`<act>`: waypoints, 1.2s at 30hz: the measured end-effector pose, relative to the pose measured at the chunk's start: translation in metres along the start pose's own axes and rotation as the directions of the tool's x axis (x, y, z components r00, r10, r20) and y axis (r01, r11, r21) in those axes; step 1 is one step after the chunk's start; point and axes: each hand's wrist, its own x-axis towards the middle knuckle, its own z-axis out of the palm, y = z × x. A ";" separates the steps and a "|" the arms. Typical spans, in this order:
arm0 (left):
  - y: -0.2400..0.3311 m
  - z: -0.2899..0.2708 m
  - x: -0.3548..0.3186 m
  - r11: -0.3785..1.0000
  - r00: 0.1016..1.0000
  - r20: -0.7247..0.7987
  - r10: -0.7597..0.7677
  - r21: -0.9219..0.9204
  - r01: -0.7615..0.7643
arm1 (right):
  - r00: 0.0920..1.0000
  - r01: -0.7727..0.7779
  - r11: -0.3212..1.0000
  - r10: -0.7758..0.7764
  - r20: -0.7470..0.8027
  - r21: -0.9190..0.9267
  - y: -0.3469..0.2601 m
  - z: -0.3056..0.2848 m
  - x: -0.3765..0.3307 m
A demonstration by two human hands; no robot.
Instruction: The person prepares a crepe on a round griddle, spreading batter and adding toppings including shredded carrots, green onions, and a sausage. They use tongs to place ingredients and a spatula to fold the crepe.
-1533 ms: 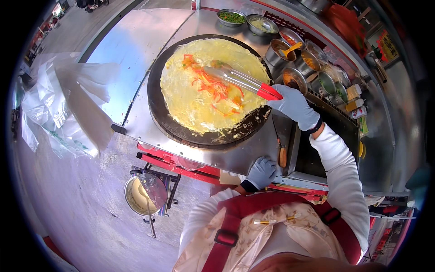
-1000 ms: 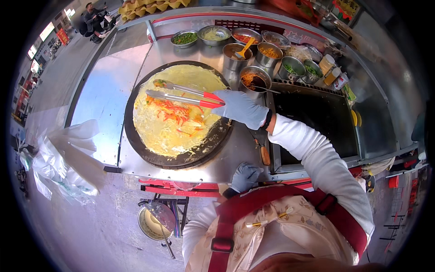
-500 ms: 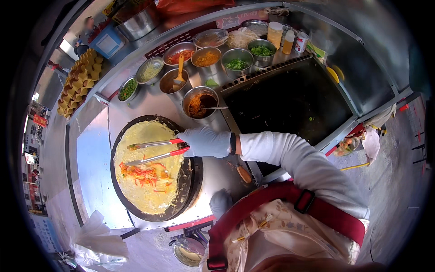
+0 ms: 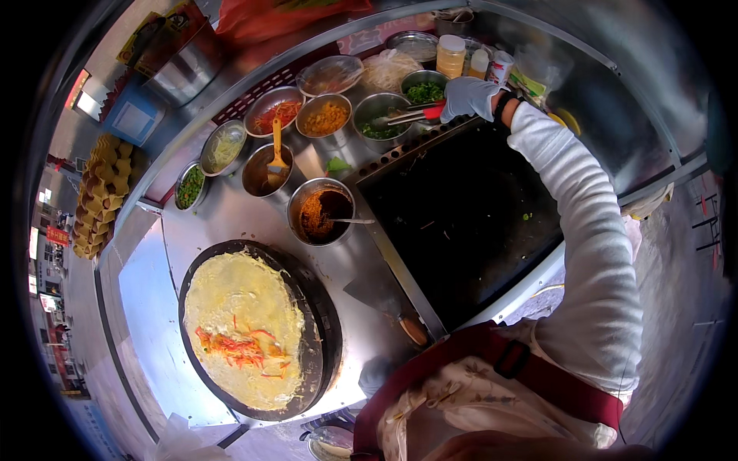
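My right hand (image 4: 467, 98), in a pale grey glove, is closed on red-handled metal tongs (image 4: 415, 115). The arm is stretched to the far right, and the tongs' tips reach into a steel bowl (image 4: 384, 146) of chopped greens. On the round black griddle (image 4: 329, 346) at the near left lies a large yellow egg-coated pancake (image 4: 246, 296). Shredded red and orange vegetables (image 4: 238, 349) are heaped on its near half. A shadowed grey shape by the apron, apparently my gloved left hand (image 4: 374, 375), is mostly hidden; its fingers cannot be made out.
A flat dark griddle plate (image 4: 469, 215) fills the right. Nearer stand a sauce pot (image 4: 321, 237) with a spoon and a pot with an orange brush (image 4: 277, 150). A wooden-handled scraper (image 4: 413, 332) lies beside the griddle. Egg trays (image 4: 104, 196) are stacked at left.
My right hand has carried the tongs from above the pancake far to the right, into the bowl of greens. The shredded vegetables stay on the pancake. The view has shifted.
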 end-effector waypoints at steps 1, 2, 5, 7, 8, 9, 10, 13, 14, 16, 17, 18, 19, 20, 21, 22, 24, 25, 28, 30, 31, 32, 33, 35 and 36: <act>0.000 -0.001 -0.001 1.000 1.000 -0.002 -0.004 0.004 0.004 | 0.998 0.063 0.996 -0.064 -0.002 -0.060 -0.004 -0.001 0.012; -0.002 -0.001 0.000 1.000 1.000 -0.004 -0.004 0.007 0.004 | 0.995 0.095 0.991 -0.096 -0.016 -0.089 -0.007 -0.005 0.020; -0.004 -0.003 0.000 1.000 1.000 0.001 -0.003 0.016 0.003 | 0.981 0.173 0.960 -0.149 0.122 -0.222 -0.003 -0.017 0.053; -0.004 -0.003 0.000 1.000 1.000 0.003 -0.007 0.012 0.007 | 0.972 0.236 0.919 -0.215 0.098 -0.317 -0.009 -0.022 0.053; -0.004 -0.003 0.000 1.000 1.000 0.006 -0.008 0.012 0.008 | 0.969 0.247 0.900 -0.237 0.072 -0.360 -0.010 -0.021 0.054; -0.004 -0.004 0.000 1.000 1.000 0.007 -0.006 0.012 0.006 | 0.965 0.256 0.879 -0.259 0.047 -0.403 -0.009 -0.020 0.056; -0.004 -0.004 0.000 1.000 1.000 0.009 -0.007 0.013 0.007 | 0.972 0.223 0.879 -0.235 0.023 -0.421 -0.006 -0.013 0.060; -0.004 -0.003 0.004 1.000 1.000 0.009 -0.004 0.009 0.004 | 0.980 0.158 0.949 -0.185 -0.077 -0.274 -0.001 0.004 0.053; -0.004 -0.004 0.003 1.000 1.000 0.011 -0.007 0.010 0.007 | 0.979 0.181 0.972 -0.193 -0.067 -0.153 0.006 0.016 0.054; -0.003 -0.004 0.003 1.000 1.000 0.010 -0.011 0.018 0.011 | 0.984 0.158 0.983 -0.164 -0.063 -0.092 0.008 0.022 0.048; -0.002 -0.004 0.003 1.000 1.000 0.008 -0.014 0.020 0.014 | 0.987 0.146 0.987 -0.149 -0.060 -0.061 0.008 0.024 0.046; -0.002 -0.003 0.002 1.000 1.000 0.008 -0.013 0.020 0.013 | 0.987 0.153 0.987 -0.155 -0.035 -0.057 0.008 0.022 0.041; -0.001 -0.002 0.003 1.000 1.000 0.007 -0.013 0.021 0.013 | 0.987 0.158 0.984 -0.160 -0.030 -0.077 0.006 0.024 0.040; -0.001 -0.002 0.002 1.000 1.000 0.006 -0.015 0.022 0.015 | 0.986 0.163 0.982 -0.166 -0.024 -0.098 0.003 0.028 0.039; -0.001 -0.001 0.003 1.000 1.000 0.002 -0.015 0.023 0.015 | 0.985 0.167 0.978 -0.171 -0.025 -0.122 0.001 0.029 0.038; 0.001 -0.001 0.004 1.000 1.000 -0.002 -0.013 0.023 0.013 | 0.982 0.168 0.978 -0.177 -0.065 -0.127 0.002 0.035 0.038; 0.003 -0.001 0.003 0.999 1.000 -0.011 -0.010 0.031 0.010 | 0.969 0.180 0.974 -0.199 -0.144 -0.136 0.002 0.050 0.039; 0.004 -0.001 0.003 0.999 1.000 -0.017 -0.012 0.036 0.012 | 0.968 0.184 0.977 -0.199 -0.151 -0.106 0.004 0.055 0.040; 0.011 0.001 0.001 0.999 0.998 -0.057 -0.010 0.042 0.013 | 0.971 0.191 0.981 -0.192 -0.142 -0.024 0.005 0.055 0.029; 0.013 0.003 -0.003 0.999 0.996 -0.092 0.002 0.053 0.002 | 0.976 0.141 0.990 -0.141 -0.164 -0.012 0.008 0.053 0.022; 0.014 0.004 -0.006 0.998 0.995 -0.095 0.014 0.065 -0.008 | 0.971 0.136 0.991 -0.135 -0.195 -0.009 0.014 0.054 0.019; 0.009 0.005 -0.010 0.997 0.999 -0.043 0.017 0.078 -0.013 | 0.974 0.123 0.992 -0.122 -0.189 -0.009 0.026 0.057 0.019; 0.004 0.007 -0.014 0.996 1.000 0.011 0.021 0.091 -0.022 | 0.982 0.090 0.995 -0.082 -0.169 0.044 0.037 0.059 0.019; 0.021 -0.008 0.005 0.994 0.999 -0.021 -0.035 0.106 0.037 | 0.972 0.089 0.995 -0.076 -0.221 0.048 0.036 0.057 0.010; 0.036 -0.020 0.027 0.994 0.995 -0.083 -0.063 0.087 0.070 | 0.972 0.080 0.996 -0.069 -0.224 0.041 0.033 0.051 0.003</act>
